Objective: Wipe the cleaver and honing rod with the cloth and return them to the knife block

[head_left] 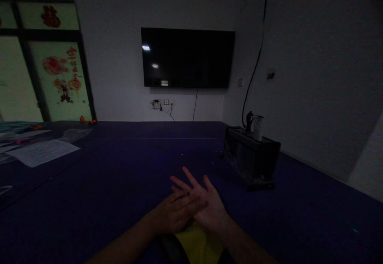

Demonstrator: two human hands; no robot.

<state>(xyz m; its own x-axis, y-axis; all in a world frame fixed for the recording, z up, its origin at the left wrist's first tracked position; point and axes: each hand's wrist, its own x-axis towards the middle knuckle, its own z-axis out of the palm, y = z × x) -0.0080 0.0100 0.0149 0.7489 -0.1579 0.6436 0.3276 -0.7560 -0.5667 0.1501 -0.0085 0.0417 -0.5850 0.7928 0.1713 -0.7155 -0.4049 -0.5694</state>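
My right hand point(211, 206) is turned palm up with its fingers spread apart. Across that palm lies my left hand point(179, 212), back up, its fingers stretched out and touching the right hand. I see nothing held in either one. A small dark spot shows near the left fingers, too dim to name. Just below both hands is a piece of yellow fabric point(199, 242) with dark material beside it; whether it is clothing or a loose cloth I cannot tell.
The hands are over a dark blue surface point(134, 168). A black box-shaped device point(251, 158) with a clear cup-like cylinder point(257, 127) on top stands to the right. Paper sheets point(44, 152) and plastic wrap point(76, 134) lie at left. A television point(188, 58) hangs on the wall.
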